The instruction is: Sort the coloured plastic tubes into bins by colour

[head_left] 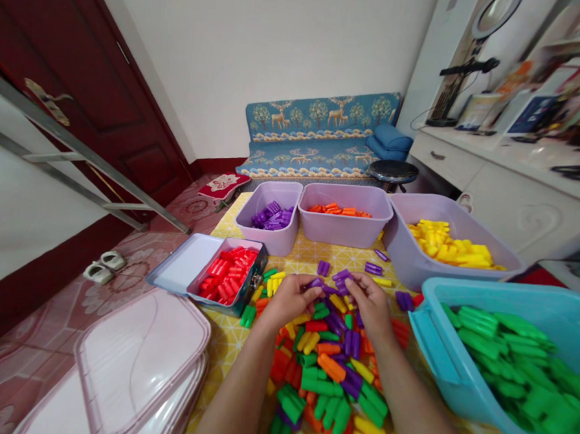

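Purple pieces (342, 279) are pinched between the person's two hands, just above a mixed heap on the table. The left hand (290, 299) is nearly closed, thumb and fingertips meeting on a small purple piece; the right hand (370, 302) is partly curled, thumb and forefinger on the edge of the purple cluster beside it. Whether the two hands' pieces touch is too small to tell. The step in hand looks like gathering purple ones by colour; the next move, I judge, calls for a light, secure pinch, so that none slips back among the other colours.

Right below the hands lies the heap (330, 368), with green, orange, yellow, red and more purple jumbled together. Just beyond the fingers a few loose purple bits (373, 268) rest on the yellow patterned table (215, 349).

Farther out, containers ring the heap: a tin (250, 286) of red to the left, its lid open; then, along the far side, a lilac bin (269, 242) holding purple, a middle bin (342, 229) with orange and a larger bin (399, 261) with yellow. A teal tub (458, 355) of green stands near the right forearm, and stacked lids (147, 345) lie at the left
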### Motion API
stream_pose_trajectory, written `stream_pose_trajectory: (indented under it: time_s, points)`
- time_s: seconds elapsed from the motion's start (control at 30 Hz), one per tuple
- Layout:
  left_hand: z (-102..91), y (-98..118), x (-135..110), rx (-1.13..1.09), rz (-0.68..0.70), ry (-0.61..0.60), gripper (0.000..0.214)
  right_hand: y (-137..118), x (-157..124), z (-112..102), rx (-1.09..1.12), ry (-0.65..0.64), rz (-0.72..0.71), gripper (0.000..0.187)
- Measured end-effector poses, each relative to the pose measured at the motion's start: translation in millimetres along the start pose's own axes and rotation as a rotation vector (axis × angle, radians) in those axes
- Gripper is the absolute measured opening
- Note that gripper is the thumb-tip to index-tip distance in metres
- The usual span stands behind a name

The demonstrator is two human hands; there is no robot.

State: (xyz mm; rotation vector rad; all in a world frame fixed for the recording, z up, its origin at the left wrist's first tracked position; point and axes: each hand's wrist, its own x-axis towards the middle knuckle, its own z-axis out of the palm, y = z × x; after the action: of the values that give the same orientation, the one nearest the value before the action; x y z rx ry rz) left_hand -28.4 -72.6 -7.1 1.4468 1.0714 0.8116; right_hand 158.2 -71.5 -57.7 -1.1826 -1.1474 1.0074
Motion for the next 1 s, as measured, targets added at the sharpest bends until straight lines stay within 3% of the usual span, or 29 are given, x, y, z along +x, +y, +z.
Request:
stream_pose_trajectory:
  time_s: [0.1,0.3,0.47,0.6,0.73,0.83,1.0]
  points:
    - [-5.5,12.1,0.5,-0.305,-0.028,0.092,0.025,-1.4,-0.8,4.2,-0.108,-0.125,-0.034,0.028]
    - [-29.0,46.5,24.2,-0.969,-0.069,0.538,0.012,0.6,-0.6,3.7,-0.061,-0.073,0.022,0.031]
    - [-51.4,64.3,48.8,-1.166,-0.113,0.595,0.018,0.9,0.3,2.6,-0.045,-0.065,0.046,0.035]
    - [-59.6,66.8,56.3,-1.191,-0.151,0.602,0.031,1.9,0.9,2.6,-0.032,-0.073,0.045,0.036]
    - [-49.4,55.9,50.2,-1.094,-0.174,0.539,0.041,0.0,0.6,3.3,-0.022,-0.064,0.056,0.035]
    - [-26.6,35.1,39.7,-0.798,-0.085,0.459,0.033,-4.3,-0.4,3.8,0.023,-0.061,0.048,0.037]
    - [11.3,-4.5,26.3,-0.257,-0.015,0.351,0.039,-6.5,-0.7,3.4,0.054,-0.064,0.061,0.031]
